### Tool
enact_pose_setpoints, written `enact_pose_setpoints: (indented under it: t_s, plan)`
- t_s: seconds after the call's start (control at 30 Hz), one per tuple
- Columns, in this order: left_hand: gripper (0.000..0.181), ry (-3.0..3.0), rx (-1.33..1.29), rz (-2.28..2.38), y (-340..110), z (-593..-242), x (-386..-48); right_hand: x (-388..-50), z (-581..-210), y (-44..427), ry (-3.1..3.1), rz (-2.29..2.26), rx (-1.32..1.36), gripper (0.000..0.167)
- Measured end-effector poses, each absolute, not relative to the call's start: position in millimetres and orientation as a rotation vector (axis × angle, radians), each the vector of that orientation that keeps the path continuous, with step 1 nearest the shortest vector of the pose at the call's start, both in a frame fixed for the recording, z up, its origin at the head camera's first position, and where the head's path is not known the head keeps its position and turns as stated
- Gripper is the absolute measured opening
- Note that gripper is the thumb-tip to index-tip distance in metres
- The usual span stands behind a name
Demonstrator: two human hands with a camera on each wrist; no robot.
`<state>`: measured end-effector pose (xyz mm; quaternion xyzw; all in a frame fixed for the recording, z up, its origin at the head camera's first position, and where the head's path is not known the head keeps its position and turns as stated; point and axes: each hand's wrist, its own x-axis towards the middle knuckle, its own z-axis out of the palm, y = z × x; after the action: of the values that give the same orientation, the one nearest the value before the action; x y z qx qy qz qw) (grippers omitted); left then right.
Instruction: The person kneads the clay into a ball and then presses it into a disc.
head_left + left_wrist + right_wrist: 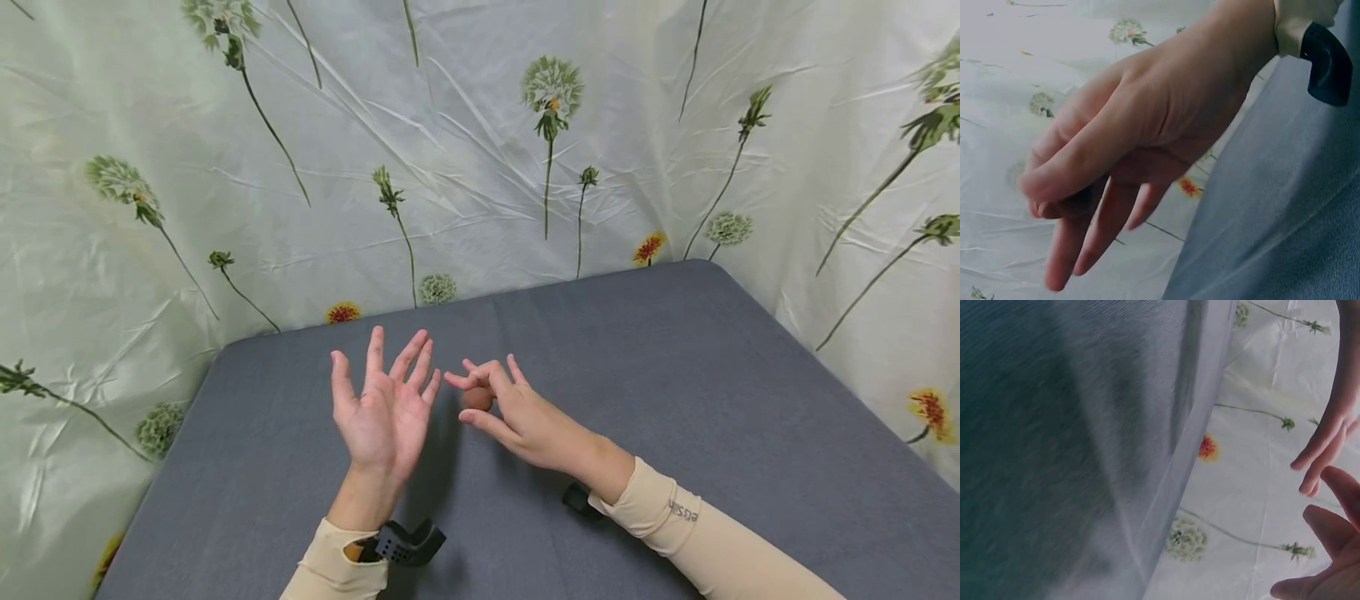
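Observation:
In the head view my right hand (536,421) holds a small, round, reddish-brown ball (477,399) between its thumb and bent fingers, above the grey table. Just to its left, my left hand (386,417) is raised with the palm showing and the fingers spread, holding nothing. A gap separates the left hand from the ball. From the left wrist camera, a hand (1122,137) pinches the dark, shaded ball (1079,203), mostly covered by the thumb. At the right edge of the right wrist view, only parts of two hands appear; the ball cannot be made out there.
A grey cloth-covered table (622,350) lies beneath both hands. Behind it and along its sides hangs a pale curtain (480,167) printed with dandelions and orange flowers. Black devices sit at the left wrist (411,542) and under the right wrist (581,500).

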<state>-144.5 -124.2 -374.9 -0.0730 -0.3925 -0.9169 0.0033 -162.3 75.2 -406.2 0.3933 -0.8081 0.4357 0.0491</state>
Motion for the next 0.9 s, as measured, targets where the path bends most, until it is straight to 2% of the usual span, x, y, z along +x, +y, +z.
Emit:
enact_pose_setpoints:
  t_s: [0.2, 0.4, 0.9]
  plan:
    - [0.08, -1.285, -0.274, -2.859, -126, -379, -147, -167, -408, 93, -2.383, 1.247, 1.136, 0.032]
    - [0.075, -1.346, -0.312, -2.848, -128, -382, -149, -175, -414, 113, -2.284, 1.257, 1.119, 0.028]
    - [0.069, -1.588, -0.381, -2.813, -137, -389, -155, -199, -422, 161, -2.631, 1.148, 0.916, 0.016]
